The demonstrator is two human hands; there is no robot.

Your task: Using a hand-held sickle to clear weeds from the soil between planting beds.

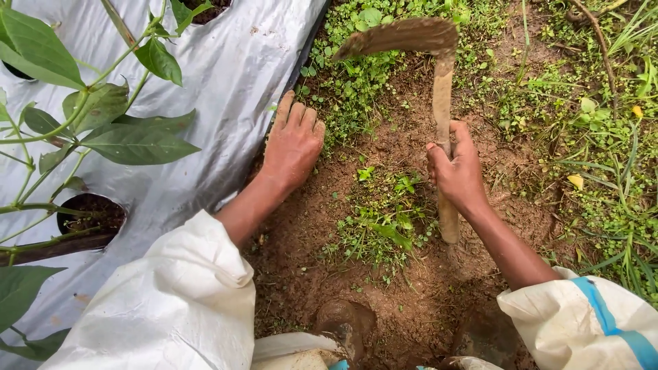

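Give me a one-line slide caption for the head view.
Right hand grips a short hoe over weedy soil; left hand rests at the plastic mulch sheet edge.

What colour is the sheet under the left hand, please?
Silvery grey sheet, black at its edge, under the left hand; head view.

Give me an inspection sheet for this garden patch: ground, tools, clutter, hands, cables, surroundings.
Surface: bare brown soil, partly scraped, with a small weed clump in the middle.
Job's things: wooden-handled hoe, muddy blade pointing left.
Clutter: yellow fallen leaves on the grass.
Hands: left hand flat, palm down, at the edge of the silver plastic mulch sheet; right hand gripping the hoe handle.
Cables: nothing seen.
Surroundings: leafy young plant growing through a planting hole in the sheet; low weeds and grass to the right.
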